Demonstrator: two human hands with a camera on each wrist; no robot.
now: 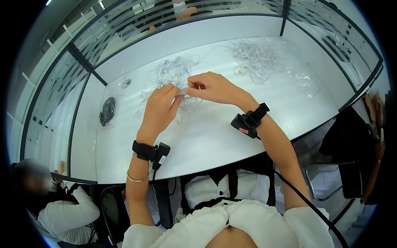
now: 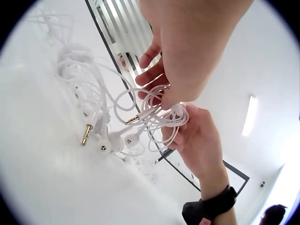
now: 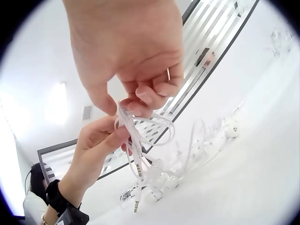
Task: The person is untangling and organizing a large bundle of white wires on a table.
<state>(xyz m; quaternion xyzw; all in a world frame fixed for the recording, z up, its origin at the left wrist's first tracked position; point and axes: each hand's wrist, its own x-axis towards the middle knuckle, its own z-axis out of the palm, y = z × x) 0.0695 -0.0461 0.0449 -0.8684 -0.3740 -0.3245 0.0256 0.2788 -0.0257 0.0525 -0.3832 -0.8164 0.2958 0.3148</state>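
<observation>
The left hand point(image 1: 159, 108) pinches a looped bundle of white earphone cable point(image 2: 152, 101) between thumb and fingers. Close beside it, the right hand point(image 1: 217, 89) pinches the same bundle, thumb against forefinger, as the right wrist view shows. Gold-tipped plugs point(image 3: 136, 206) hang below the fingers. Round white earbuds point(image 2: 104, 146) show in the left wrist view near another plug point(image 2: 87, 134). A tangled pile of white earphones point(image 1: 173, 70) lies on the table behind and under the hands.
A second heap of white cables point(image 1: 256, 60) lies at the back right, with clear plastic bags point(image 1: 306, 80) beside it. A bag with a black cable point(image 1: 107, 110) lies at the left. Low partitions point(image 1: 194, 35) border the white table point(image 1: 206, 140). A person point(image 1: 70, 206) sits at lower left.
</observation>
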